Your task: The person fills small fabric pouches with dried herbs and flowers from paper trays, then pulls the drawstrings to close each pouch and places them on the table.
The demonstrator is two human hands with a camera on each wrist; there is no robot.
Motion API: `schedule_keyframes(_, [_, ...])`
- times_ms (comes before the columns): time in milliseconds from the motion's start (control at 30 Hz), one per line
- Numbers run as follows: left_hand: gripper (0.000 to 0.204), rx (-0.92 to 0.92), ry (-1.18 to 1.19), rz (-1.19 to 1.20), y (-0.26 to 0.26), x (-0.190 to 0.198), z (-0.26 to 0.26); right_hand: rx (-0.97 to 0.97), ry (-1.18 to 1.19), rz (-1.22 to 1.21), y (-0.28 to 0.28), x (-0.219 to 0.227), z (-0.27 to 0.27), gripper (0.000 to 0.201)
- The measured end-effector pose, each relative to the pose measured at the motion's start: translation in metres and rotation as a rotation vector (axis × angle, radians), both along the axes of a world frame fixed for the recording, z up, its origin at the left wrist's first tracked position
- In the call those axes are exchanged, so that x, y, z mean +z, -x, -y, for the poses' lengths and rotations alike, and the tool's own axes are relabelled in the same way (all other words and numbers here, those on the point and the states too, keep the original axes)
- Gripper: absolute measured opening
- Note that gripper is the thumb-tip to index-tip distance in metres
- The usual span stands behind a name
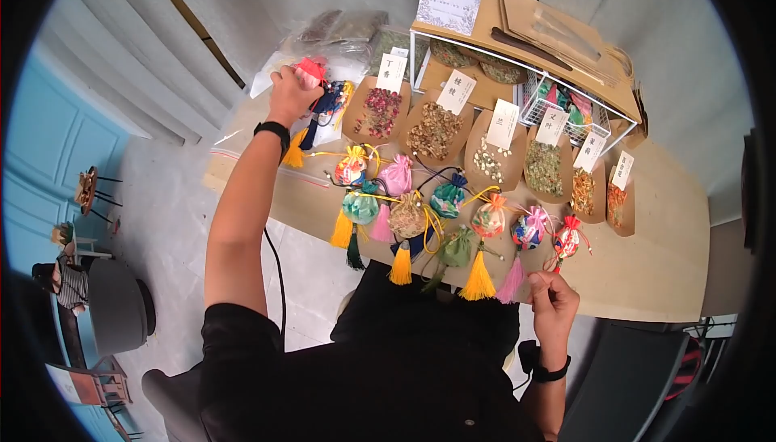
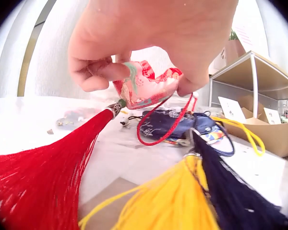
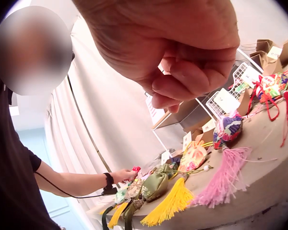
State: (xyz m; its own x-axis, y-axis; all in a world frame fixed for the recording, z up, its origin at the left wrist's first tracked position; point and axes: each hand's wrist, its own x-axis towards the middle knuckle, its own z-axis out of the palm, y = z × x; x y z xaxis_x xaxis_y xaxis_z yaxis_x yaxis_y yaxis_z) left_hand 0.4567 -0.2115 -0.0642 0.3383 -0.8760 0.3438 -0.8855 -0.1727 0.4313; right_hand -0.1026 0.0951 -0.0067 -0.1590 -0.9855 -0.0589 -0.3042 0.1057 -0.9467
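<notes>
At the table's far left end my left hand (image 1: 295,96) pinches a pink and red cloth sachet (image 2: 151,86) between thumb and fingers. A red tassel (image 2: 48,167) trails from it, and a red cord loops below. Under it lies a navy sachet (image 2: 170,125), beside a yellow tassel (image 2: 170,199) and a dark blue one. My right hand (image 1: 554,304) hangs loosely curled at the front edge, with nothing seen in its fingers. Nearest to it are a red patterned sachet (image 1: 567,238) and a pink tassel (image 1: 511,282) from a purple-blue sachet (image 1: 530,228).
More tasselled sachets, including a green one (image 1: 455,249), line the front edge. Behind them stand several paper trays of dried herbs with label cards, such as rosebuds (image 1: 381,110). A wooden shelf (image 1: 477,25) with a wire basket (image 1: 537,106) stands at the back.
</notes>
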Motion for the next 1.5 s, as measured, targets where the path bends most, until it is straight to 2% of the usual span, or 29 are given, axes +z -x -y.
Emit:
schedule_keyframes(67, [0.077, -0.024, 0.123, 0.002, 0.007, 0.011, -0.018, 0.049, 0.017, -0.007, -0.008, 0.006, 0.008, 0.014])
schedule_keyframes(167, [0.074, -0.085, 0.217, -0.107, 0.016, 0.028, -0.042, 0.139, 0.054, -0.001, -0.026, 0.015, 0.022, 0.012])
schedule_keyframes(267, [0.065, -0.118, 0.268, -0.205, 0.054, 0.065, -0.084, 0.237, 0.085, -0.003, -0.047, 0.031, 0.034, 0.008])
schedule_keyframes(300, [0.064, -0.136, 0.291, -0.246, 0.07, 0.074, -0.096, 0.272, 0.19, -0.048, -0.055, 0.035, 0.039, 0.007])
schedule_keyframes(333, [0.06, -0.122, 0.336, -0.152, 0.089, 0.081, -0.11, 0.304, 0.293, -0.096, -0.061, 0.04, 0.045, 0.007])
schedule_keyframes(433, [0.062, -0.245, 0.266, -0.231, 0.155, 0.108, -0.162, 0.379, 0.493, -0.19, -0.08, 0.065, 0.057, 0.017])
schedule_keyframes(633, [0.073, -0.545, 0.268, -0.362, 0.256, 0.11, -0.209, 0.343, 0.743, -0.246, -0.083, 0.093, 0.066, 0.03])
schedule_keyframes(667, [0.073, -0.545, 0.241, -0.26, 0.266, 0.106, -0.211, 0.332, 0.753, -0.271, -0.079, 0.093, 0.066, 0.03])
schedule_keyframes(733, [0.072, -0.611, 0.246, -0.285, 0.289, 0.102, -0.213, 0.314, 0.772, -0.302, -0.069, 0.091, 0.064, 0.028])
schedule_keyframes(867, [0.074, -0.662, 0.201, -0.222, 0.321, 0.088, -0.217, 0.304, 0.718, -0.342, -0.047, 0.083, 0.057, 0.02])
schedule_keyframes(967, [0.075, -0.688, 0.2, -0.216, 0.336, 0.081, -0.217, 0.265, 0.69, -0.335, -0.038, 0.079, 0.051, 0.022])
schedule_keyframes(1033, [0.076, -0.687, 0.241, -0.156, 0.343, 0.076, -0.218, 0.274, 0.581, -0.32, -0.03, 0.079, 0.047, 0.024])
schedule_keyframes(1133, [0.084, -0.714, 0.304, -0.131, 0.349, 0.071, -0.218, 0.271, 0.48, -0.299, -0.023, 0.073, 0.045, 0.028])
schedule_keyframes(1267, [0.084, -0.728, 0.337, -0.114, 0.349, 0.066, -0.218, 0.207, 0.318, -0.188, -0.024, 0.065, 0.041, 0.033])
schedule_keyframes(1367, [0.082, -0.735, 0.382, -0.115, 0.349, 0.062, -0.219, 0.209, 0.275, -0.097, -0.02, 0.059, 0.042, 0.031])
schedule_keyframes(1500, [0.078, -0.758, 0.429, -0.147, 0.351, 0.061, -0.218, 0.183, 0.314, -0.106, -0.026, 0.06, 0.041, 0.027])
